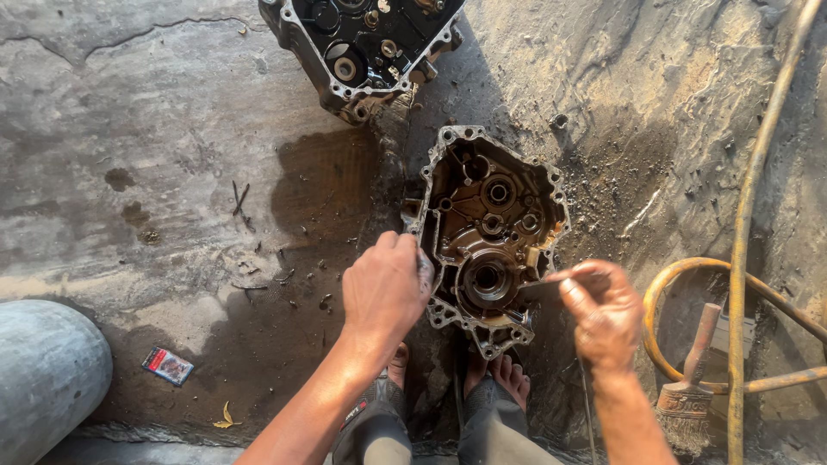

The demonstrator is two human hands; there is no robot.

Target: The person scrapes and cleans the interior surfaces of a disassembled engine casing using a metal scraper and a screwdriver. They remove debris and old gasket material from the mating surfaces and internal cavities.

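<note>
Casing half: the oily engine casing half (487, 237) lies open side up on the wet concrete floor (172, 129), directly ahead of your bare feet (500, 375).
Left hand: your left hand (385, 288) rests at the casing's left rim, fingers (412, 250) curled down onto the edge, gripping it.
Right hand: your right hand (601, 308) sits just beside the casing's lower right edge, fingers pinched shut on a thin dark tool (538, 288) whose tip points in toward the round bearing bore (487, 277).
Inside the casing: brown oil film, several round bores and bosses; nothing loose that you can make out.
Second casing: another casing half (366, 47), black inside with small gears and shafts, lies well apart at the top.
Right side: a yellow hose (745, 224) loops on the floor, with a worn brush (689, 392) beside it.
Left side: a grey rounded object (47, 375) and a small red packet (168, 365).
</note>
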